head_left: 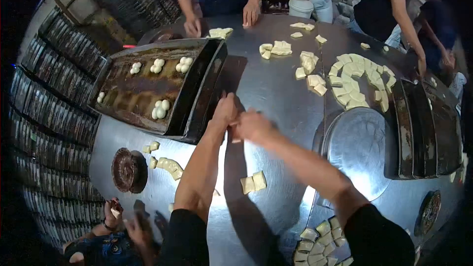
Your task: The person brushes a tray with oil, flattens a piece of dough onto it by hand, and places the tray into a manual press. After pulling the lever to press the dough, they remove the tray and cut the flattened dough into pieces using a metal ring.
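Note:
My left hand is above the steel table, just right of the near corner of a dark metal tray. Its fingers look curled; whatever they hold, if anything, is hidden. My right hand meets it from the right, smeared by motion, so its fingers cannot be made out. Small clusters of white dough balls sit in the tray. Nearest below my hands lie cut dough pieces. A curved strip of dough rests left of my left forearm.
A round brown dish stands at left. Dough pieces ring the right side, beside a round metal lid and stacked trays. Co-workers' hands are across the table; another person's hand is at lower left.

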The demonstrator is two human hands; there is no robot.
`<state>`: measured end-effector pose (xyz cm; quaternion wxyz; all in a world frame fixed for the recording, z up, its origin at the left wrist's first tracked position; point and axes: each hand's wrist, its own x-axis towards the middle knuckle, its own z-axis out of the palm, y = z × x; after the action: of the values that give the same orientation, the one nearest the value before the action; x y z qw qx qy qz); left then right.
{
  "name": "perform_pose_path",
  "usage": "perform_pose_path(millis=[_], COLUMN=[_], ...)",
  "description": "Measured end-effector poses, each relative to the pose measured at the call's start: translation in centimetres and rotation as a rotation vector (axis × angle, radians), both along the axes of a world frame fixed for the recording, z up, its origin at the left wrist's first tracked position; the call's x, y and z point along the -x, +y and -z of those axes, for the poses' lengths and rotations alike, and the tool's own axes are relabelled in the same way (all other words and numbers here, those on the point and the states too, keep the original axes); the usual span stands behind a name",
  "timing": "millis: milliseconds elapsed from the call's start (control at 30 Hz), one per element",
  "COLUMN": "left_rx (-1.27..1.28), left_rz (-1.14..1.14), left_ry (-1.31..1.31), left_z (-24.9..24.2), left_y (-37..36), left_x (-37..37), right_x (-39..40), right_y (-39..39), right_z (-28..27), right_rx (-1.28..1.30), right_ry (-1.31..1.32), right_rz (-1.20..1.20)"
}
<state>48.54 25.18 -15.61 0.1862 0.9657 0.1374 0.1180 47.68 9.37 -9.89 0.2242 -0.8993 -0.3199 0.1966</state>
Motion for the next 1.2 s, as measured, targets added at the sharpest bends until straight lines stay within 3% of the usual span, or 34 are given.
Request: perform_pose_path(millis=[100,167,267,333,400,433,467,500,533,600,667,700,733,767,833,867,900,933,967,1000,1067,1100,1133,1167,1200], left_rx=[0.129,0.006,0.13,0.21,0.653,0.539,0.426,0.314,0.198,0.289,0.375,0.528,0.679,0.69,0.788,0.878,0.888,1.065,0.994,0.993,1.051,1.055,1.056,1.098,1.14], left_rz=[0.062,0.005,-0.012,-0.038,-0.13,-0.103,-0.085,-0.066,-0.041,-0.054,-0.073,-0.066,-0.055,-0.076,-0.1,-0.103,-0.133,-0.227,-0.278,-0.366,-0.281,-0.302,-0.323,-0.399,-0.477], left_ry=[0.043,0.02,-0.106,-0.21,-0.199,-0.207,-0.201,-0.31,-0.424,-0.377,-0.337,-0.365,-0.404,-0.416,-0.46,-0.484,-0.449,-0.385,-0.267,-0.136,-0.13,-0.112,-0.095,-0.053,-0.008], left_z=[-2.6,-3.4,-5.1,-3.8,-3.5,-4.3,-4.5,-3.7,-3.4,-4.5,-6.6,-7.7,-8.9,-10.1,-11.9,-12.2,-12.0,-12.8,-13.7,-14.7,-13.0,-12.4,-11.9,-11.3,-11.3], left_y=[-0.6,-0.8,-2.3,-1.8,-1.2,-1.5,-1.8,-1.7,-1.9,-3.0,-4.8,-5.9,-7.0,-8.2,-10.5,-11.6,-12.3,-13.6,-14.6,-15.6,-16.4,-16.9,-17.2,-17.7,-18.0], left_x=[1.6,1.8,0.8,-2.5,-5.6,-6.0,-5.7,-5.6,-5.0,-2.7,0.0,1.6,3.2,5.2,10.4,13.4,16.9,20.4,23.7,26.8,32.6,35.0,37.1,39.0,40.1], right_x=[2.1,0.9,-4.5,-8.3,-13.1,-14.8,-15.5,-15.7,-15.0,-10.5,-2.3,2.0,5.2,8.8,12.3,12.0,10.1,8.3,6.1,3.0,-4.8,-8.6,-12.1,-14.6,-17.3], right_y=[1.3,0.6,-2.2,-3.9,-4.2,-4.8,-5.7,-6.4,-6.9,-7.3,-7.6,-7.6,-7.7,-7.5,-7.9,-8.3,-9.1,-10.0,-10.1,-10.2,-10.2,-9.7,-9.2,-8.8,-8.3], right_z=[2.9,4.1,2.6,-0.5,0.1,0.6,0.5,-0.8,0.3,2.0,0.0,3.2,3.5,3.0,4.2,6.0,4.9,3.8,-0.7,-1.0,1.5,1.2,0.7,-0.2,0.9], right_rx=[-0.255,-0.362,-0.677,-0.843,-0.96,-0.994,-0.837,-0.357,-0.18,-0.281,-0.153,-0.341,-0.264,-0.078,-0.128,-0.363,-0.375,-0.391,-0.221,-0.362,-0.649,-0.675,-0.733,-0.815,-1.059], right_ry=[-0.057,-0.05,0.426,0.508,0.512,0.64,0.555,0.246,-0.308,-0.13,0.1,-0.078,-0.199,-0.088,0.04,0.062,0.261,0.449,0.509,0.551,0.514,0.404,0.472,0.421,0.453], right_rz=[0.023,0.02,0.217,0.309,0.422,0.493,0.544,0.46,0.233,0.052,-0.243,-0.375,-0.635,-0.605,-0.548,-0.526,-0.448,-0.352,-0.05,0.1,0.269,0.422,0.543,0.609,0.577])
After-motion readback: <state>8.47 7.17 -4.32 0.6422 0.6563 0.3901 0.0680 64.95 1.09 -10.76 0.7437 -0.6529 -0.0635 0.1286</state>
